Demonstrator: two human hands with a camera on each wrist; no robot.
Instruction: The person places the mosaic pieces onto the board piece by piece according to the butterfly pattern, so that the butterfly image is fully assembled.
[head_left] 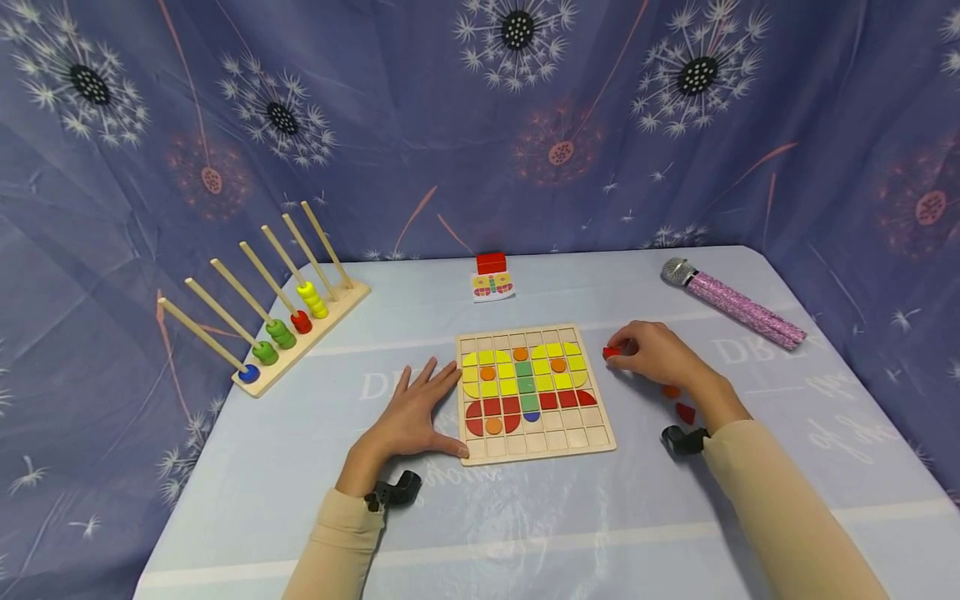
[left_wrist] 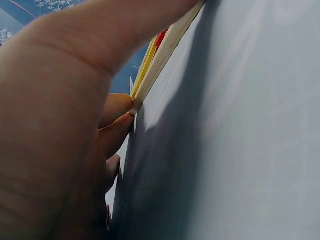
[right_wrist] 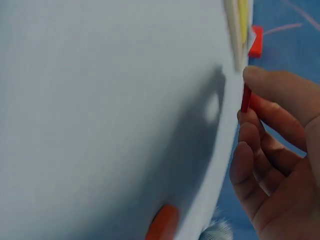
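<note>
A square wooden grid board (head_left: 566, 440) lies on the table, laid with yellow, red, green, orange and blue tiles in a butterfly-like pattern. My left hand (head_left: 411, 421) is spread at its left side, fingertips on the edge and thumb at the near left corner. In the left wrist view, the thumb and fingers touch the wooden edge (left_wrist: 167, 47). To the right of the board, my right hand (head_left: 656, 354) pinches a small red tile (head_left: 611, 352) between thumb and fingers. The right wrist view shows this red tile (right_wrist: 246, 98) edge-on, held above the table.
Beside the right wrist lie an orange round tile (head_left: 671, 391) and a red tile (head_left: 686, 412). A pattern card (head_left: 492, 287) leans on a red block (head_left: 491, 263) behind the board. A peg stand with beads (head_left: 307, 346) is at left, a pink glittery microphone (head_left: 742, 310) at back right.
</note>
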